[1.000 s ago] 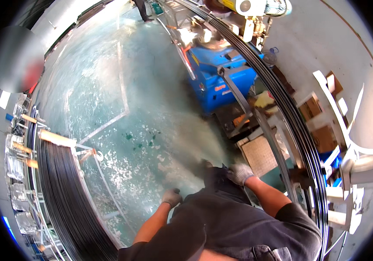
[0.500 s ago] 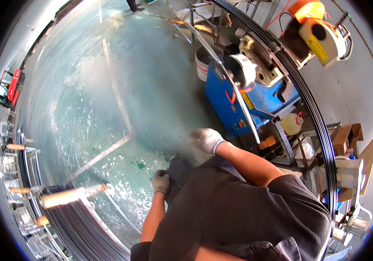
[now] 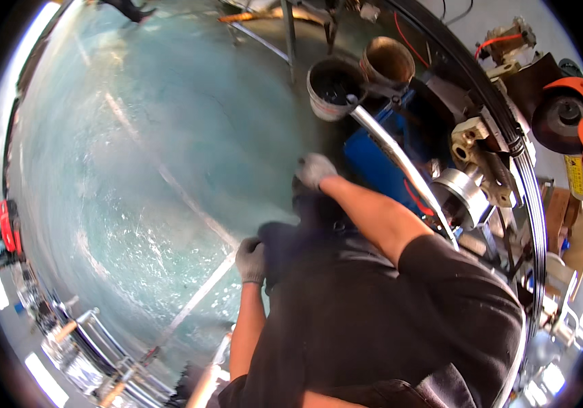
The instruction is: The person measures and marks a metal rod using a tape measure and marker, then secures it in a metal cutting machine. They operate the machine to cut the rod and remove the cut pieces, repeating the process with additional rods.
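My left hand [image 3: 250,260], in a grey knit glove, hangs beside my left thigh with its fingers curled in. Nothing shows in it. My right hand [image 3: 315,170], in a pale glove, is held low in front of my right leg. Its fingers are bent inward, slightly blurred, and no object shows in them. Nearest to the right hand is a blue machine [image 3: 367,155], apart from it. A long shiny metal bar [image 3: 403,160] slants across that machine.
Beyond the blue machine stand a bucket with dark contents [image 3: 332,92] and a brown-stained bucket [image 3: 388,61]. Long black rods [image 3: 533,204] curve along the right. An orange-guarded cutting saw [image 3: 580,112] is farther right. A red vehicle [image 3: 10,228] stands far left; another person's legs [image 3: 128,9] show ahead.
My view has shifted forward; the buckets and machine appear nearer, and the rack of dark strips at lower left has mostly left view. My right hand has swung forward, away from my body.
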Action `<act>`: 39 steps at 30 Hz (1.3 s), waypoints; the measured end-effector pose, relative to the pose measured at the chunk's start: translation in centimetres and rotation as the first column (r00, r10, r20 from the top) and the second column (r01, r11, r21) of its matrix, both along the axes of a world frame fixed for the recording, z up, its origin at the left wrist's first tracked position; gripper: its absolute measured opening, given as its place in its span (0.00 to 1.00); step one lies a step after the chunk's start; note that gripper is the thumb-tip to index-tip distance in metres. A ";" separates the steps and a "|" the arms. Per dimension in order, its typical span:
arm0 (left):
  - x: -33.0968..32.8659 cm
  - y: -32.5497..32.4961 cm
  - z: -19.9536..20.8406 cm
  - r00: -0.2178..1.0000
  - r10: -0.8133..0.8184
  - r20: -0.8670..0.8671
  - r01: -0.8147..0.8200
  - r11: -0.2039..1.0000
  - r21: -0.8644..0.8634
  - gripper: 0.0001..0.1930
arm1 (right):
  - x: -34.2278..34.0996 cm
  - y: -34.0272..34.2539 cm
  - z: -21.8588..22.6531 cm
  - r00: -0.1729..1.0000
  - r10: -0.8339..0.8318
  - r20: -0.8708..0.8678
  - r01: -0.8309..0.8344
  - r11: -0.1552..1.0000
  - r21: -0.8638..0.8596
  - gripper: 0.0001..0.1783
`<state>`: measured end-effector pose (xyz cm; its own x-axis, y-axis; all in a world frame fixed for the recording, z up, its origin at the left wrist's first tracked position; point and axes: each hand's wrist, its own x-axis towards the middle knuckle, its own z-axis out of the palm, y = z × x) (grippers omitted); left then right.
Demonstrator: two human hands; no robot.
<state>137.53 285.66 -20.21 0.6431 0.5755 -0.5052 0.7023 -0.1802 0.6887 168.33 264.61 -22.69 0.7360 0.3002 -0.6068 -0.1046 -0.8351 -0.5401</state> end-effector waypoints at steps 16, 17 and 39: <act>29.8 20.9 -8.2 0.606 -0.751 -0.263 0.796 0.579 0.178 0.11 | 30.2 1.5 -21.7 0.765 -0.607 0.215 0.641 0.686 -0.343 0.19; 30.7 21.1 -9.4 0.578 -0.780 -0.240 0.816 0.546 0.191 0.11 | 31.5 0.3 -23.2 0.736 -0.632 0.244 0.675 0.659 -0.332 0.19; 40.0 17.5 -19.1 0.449 -0.778 -0.439 0.887 0.329 0.325 0.09 | 40.2 -9.6 -45.4 0.977 0.171 -0.128 -0.214 0.785 -0.582 0.20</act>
